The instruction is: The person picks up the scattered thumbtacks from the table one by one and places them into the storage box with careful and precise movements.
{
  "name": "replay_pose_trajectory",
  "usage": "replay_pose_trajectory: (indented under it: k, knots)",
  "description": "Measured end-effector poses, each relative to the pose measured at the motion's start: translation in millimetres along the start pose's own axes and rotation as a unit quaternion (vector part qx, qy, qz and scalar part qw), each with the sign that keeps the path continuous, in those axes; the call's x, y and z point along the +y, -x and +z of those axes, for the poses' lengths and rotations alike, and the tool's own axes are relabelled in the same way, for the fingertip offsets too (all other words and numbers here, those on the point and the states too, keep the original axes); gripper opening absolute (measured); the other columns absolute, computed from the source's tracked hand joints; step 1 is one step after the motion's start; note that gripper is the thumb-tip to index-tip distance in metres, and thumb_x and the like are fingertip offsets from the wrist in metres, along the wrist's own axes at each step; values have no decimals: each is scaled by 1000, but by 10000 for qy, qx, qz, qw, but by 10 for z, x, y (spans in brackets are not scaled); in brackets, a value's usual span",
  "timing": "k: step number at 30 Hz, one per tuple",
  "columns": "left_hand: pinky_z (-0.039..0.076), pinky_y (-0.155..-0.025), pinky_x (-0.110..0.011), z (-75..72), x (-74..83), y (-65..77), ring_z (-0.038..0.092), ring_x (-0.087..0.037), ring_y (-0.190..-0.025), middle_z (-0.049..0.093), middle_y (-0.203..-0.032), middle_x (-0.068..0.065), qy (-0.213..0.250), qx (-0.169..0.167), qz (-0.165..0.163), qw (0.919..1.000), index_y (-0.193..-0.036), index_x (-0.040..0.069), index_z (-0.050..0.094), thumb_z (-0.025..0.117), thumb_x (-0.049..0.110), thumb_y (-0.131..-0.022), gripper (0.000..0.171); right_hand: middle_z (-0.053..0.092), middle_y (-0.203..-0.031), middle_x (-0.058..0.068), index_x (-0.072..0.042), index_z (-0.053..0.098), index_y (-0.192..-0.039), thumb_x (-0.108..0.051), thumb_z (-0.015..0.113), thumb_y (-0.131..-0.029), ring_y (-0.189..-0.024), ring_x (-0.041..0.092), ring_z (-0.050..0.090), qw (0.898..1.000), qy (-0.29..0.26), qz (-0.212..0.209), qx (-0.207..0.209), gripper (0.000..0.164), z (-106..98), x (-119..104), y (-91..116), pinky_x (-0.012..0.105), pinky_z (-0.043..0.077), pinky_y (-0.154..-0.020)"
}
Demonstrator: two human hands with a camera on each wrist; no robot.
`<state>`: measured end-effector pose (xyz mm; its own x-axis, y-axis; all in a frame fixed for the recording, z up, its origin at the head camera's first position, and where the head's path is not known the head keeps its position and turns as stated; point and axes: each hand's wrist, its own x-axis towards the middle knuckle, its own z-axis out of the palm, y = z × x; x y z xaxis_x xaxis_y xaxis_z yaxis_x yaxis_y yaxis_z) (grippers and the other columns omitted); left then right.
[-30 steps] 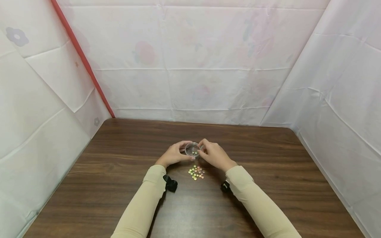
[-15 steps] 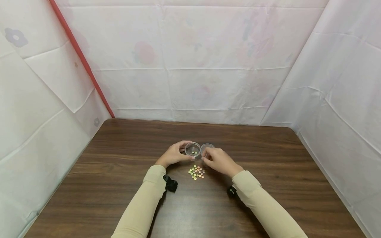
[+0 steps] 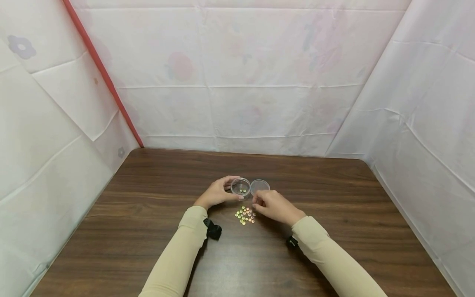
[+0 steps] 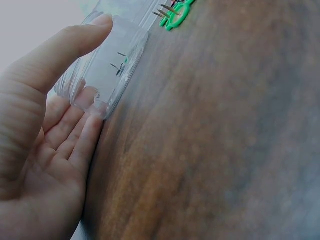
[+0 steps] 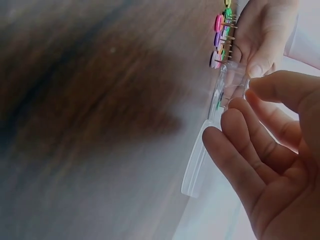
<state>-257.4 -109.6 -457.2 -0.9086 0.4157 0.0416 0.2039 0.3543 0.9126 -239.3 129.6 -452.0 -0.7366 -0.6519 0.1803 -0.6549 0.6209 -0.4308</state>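
My left hand holds a small round clear plastic container, thumb on the near side and fingers around the far side. A few green-headed thumbtacks lie inside it, spikes showing through the wall in the left wrist view. My right hand hovers right of a loose group of coloured thumbtacks. Its fingers are loosely bent, with thumb and index finger close together; no tack shows between them. In the right wrist view the tacks have pink, purple and green heads, spikes pointing up.
A clear round lid lies flat to the right of the container. The brown wooden table carries everything. White patterned cloth hangs behind and at both sides.
My right hand has drawn back from over the container to the right and nearer me, uncovering the lid. My left hand and the container have stayed in place.
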Motion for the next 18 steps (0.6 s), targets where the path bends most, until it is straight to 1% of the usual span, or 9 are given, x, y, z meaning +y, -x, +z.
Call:
replay_pose_trajectory:
  k: [9, 18]
  knots:
    - [42, -100, -50, 2, 6, 4, 47, -29, -119, 52, -131, -15, 44, 33, -26, 10000, -137, 9, 46, 81, 22, -73, 74, 58, -72, -13, -19, 63, -87, -17, 66, -85, -63, 0, 52, 9989, 95, -197, -403, 4, 25, -19, 31, 22, 49, -56]
    - [41, -100, -51, 4, 4, 11, 46, -30, -120, 50, -133, -15, 9, 61, -76, 10000, -137, 10, 46, 81, 22, -73, 74, 57, -73, -12, -19, 64, -86, -17, 67, -84, -65, -1, 51, 9977, 265, -285, -560, 4, 38, -41, 45, 22, 50, -57]
